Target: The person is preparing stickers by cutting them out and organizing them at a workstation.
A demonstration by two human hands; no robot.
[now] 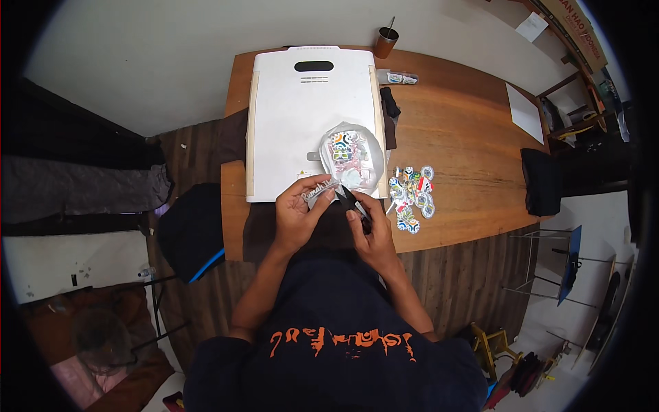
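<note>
In the fingers of my left hand (296, 209) is a small whitish sticker (320, 193) with lettering on it, pinched near its edge. My right hand (373, 237) is closed around black scissors (351, 200), whose blades point up and left against the sticker's right side. Just beyond both hands a round, pale bowl-like container (378, 161) sits on the white panel, with colourful patterned cut-outs (343, 145) and clear scraps inside. To the right of my right hand lies a loose pile of colourful cut stickers (412, 196) on the wooden table.
A large white panel (281, 117) with an oval slot covers the table's left part. Behind stands a brown tumbler (386, 42) with a straw, near a clear packet (398, 77). A white sheet (525, 113) lies far right on the wooden table (460, 130). A black chair (195, 230) stands left.
</note>
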